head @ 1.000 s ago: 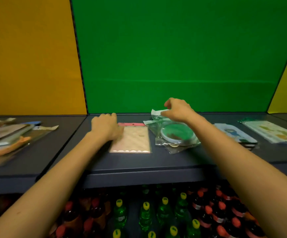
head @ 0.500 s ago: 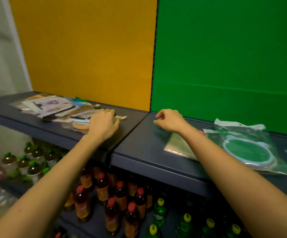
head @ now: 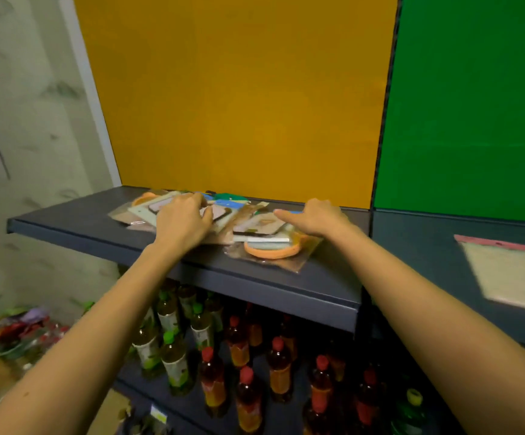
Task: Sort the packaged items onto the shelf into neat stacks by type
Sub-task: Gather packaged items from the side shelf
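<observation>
On the grey shelf [head: 104, 224] under the orange panel [head: 239, 89], there's a messy pile [head: 223, 215] of packets, clearly not sorted yet. Left hand [head: 182, 219] is palm-down on the pile's left side, fingers curled over a packet, though I can't tell if it's actually gripping. Right hand [head: 316, 216] lies open and flat on the pile's right edge, finger pointing left. An orange-rimmed packet [head: 270, 250] sits at the pile's front. Looks like the picking step, so next means pulling one type out.

Both bare arms outstretched; left hand [head: 183, 218] palm-down, fingers curled; right hand [head: 317, 216] flat, forefinger extended
</observation>
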A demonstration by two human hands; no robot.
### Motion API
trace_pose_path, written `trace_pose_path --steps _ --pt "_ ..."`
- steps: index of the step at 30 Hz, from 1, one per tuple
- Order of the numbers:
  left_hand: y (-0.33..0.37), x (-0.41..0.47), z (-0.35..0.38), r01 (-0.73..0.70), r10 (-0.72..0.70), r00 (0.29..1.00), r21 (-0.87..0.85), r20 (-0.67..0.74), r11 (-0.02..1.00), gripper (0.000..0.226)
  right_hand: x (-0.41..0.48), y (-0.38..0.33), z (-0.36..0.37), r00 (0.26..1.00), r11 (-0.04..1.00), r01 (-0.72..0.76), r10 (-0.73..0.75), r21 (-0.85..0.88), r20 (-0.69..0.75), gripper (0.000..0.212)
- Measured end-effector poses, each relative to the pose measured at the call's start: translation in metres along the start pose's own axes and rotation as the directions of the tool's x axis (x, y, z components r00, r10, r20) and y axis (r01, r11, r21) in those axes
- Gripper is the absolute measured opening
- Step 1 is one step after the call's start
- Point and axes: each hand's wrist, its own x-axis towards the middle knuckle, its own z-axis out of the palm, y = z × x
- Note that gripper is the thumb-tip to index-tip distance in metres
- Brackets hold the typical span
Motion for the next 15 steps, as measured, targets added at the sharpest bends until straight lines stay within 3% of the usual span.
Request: trace_pose_path --steps 4,8,12,15 --pt "-0.059 0.029 0.007 -0.026 0.026 1.0 -0.01 0.013 1.0 0.03 0.011 -0.045 0.016 0.984 0.974 -0.167 0.174 -0.152 0.033 0.098" --pt "-0.097 0.048 0.017 -0.003 0.004 1.0 -0.028 0.03 1.0 0.031 0.018 -0.066 0.032 0.953 0.936 -0.275 0.295 -0.222 0.065 0.101" --pt "-0.11 0.057 0.023 0.048 -0.041 0.994 -0.066 0.102 0.997 0.045 0.029 -0.065 0.026 0.923 0.935 -0.347 0.354 -0.068 0.151 0.095" --pt "-0.106 0.06 0.025 0.056 -0.024 0.954 -0.097 0.297 0.994 0.074 0.031 -0.057 0.021 0.915 0.916 -0.39 0.374 0.096 0.151 0.085"
